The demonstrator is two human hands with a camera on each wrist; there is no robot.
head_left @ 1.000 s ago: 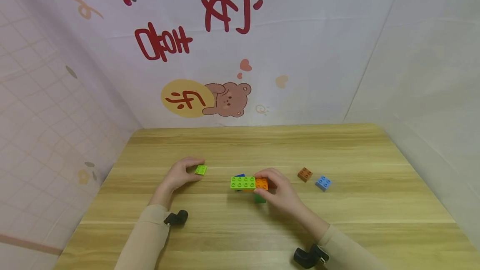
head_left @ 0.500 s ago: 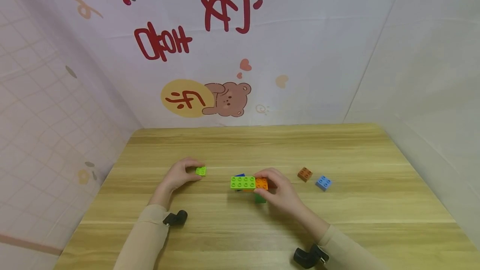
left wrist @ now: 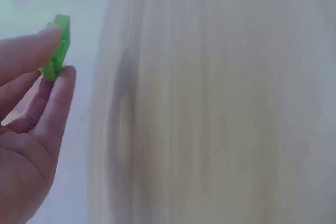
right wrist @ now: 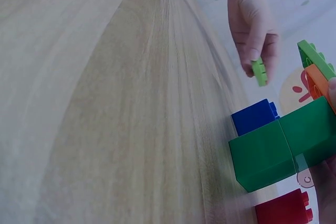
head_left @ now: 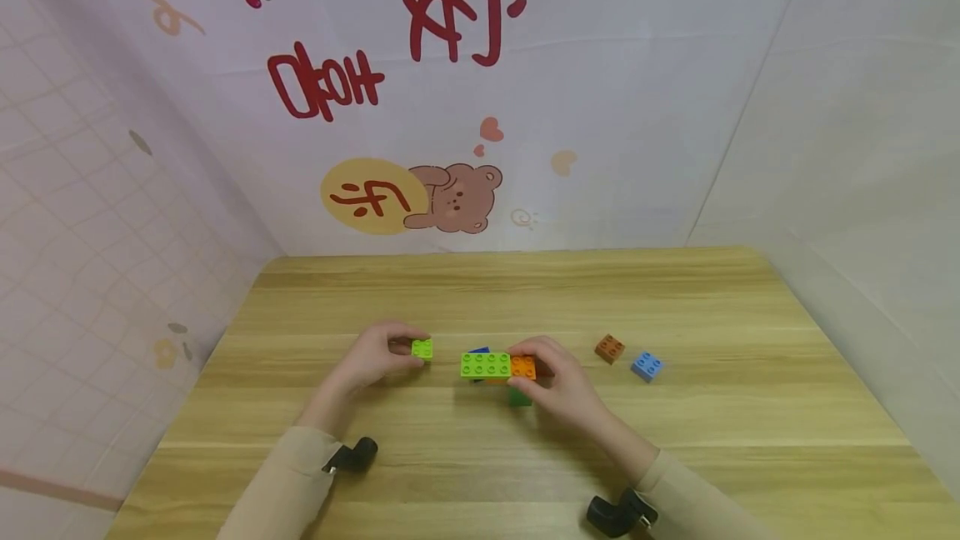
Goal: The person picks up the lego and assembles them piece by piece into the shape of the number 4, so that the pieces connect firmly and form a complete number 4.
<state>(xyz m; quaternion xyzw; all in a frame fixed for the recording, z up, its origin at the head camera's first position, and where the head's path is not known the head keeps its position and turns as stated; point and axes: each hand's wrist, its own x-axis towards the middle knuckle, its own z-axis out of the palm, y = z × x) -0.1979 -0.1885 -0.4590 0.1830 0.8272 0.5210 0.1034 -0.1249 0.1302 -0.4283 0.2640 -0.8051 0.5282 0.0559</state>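
My left hand pinches a small lime green toy building brick between thumb and fingertips, raised over the table in the left wrist view. To its right, my right hand grips a stack of bricks at its orange brick. A longer lime green brick tops the stack and juts out to the left. Dark green bricks stand one on another below the orange. Beside the stack's base is a dark blue brick, mostly covered in the head view. A red brick shows only in the right wrist view.
On the wooden table, a brown brick and a light blue brick lie right of my right hand. A printed cloth hangs behind the table's far edge. Black wrist mounts stick out from both sleeves.
My left hand has carried the small lime green brick to the right and slightly nearer to me, toward the stack, and the brick has turned a little. My right hand has stayed on the stack.
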